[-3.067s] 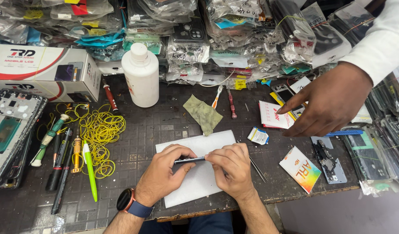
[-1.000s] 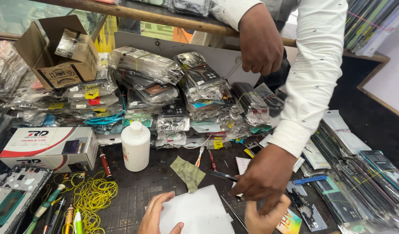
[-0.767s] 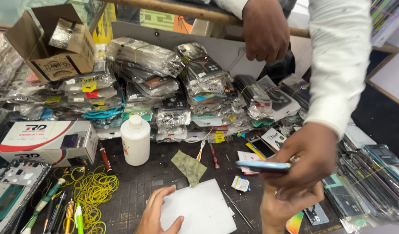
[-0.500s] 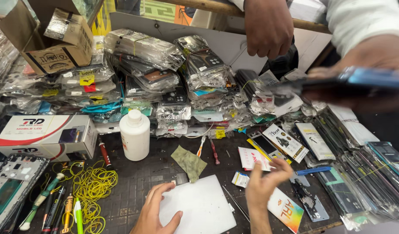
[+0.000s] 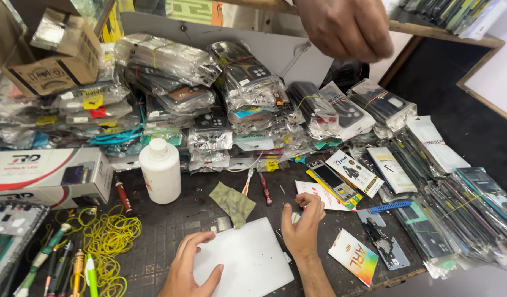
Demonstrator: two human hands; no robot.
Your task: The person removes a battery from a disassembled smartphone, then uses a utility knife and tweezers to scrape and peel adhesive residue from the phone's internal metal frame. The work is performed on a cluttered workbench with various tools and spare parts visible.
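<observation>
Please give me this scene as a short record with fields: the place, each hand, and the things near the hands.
Place: dark work mat crowded with bagged phone parts
Left hand: flat, open, resting on the white sheet
Right hand: fingers curled at the sheet's far corner; any grip cannot be told
Near: white bottle, green cloth, yellow rubber bands
Other person: a hand above the table

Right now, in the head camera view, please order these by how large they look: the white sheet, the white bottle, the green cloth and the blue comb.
1. white sheet, under the left hand
2. white bottle
3. green cloth
4. blue comb, clearly the smallest

The sheet lies nearest the camera, which may exaggerate its lead.
</observation>
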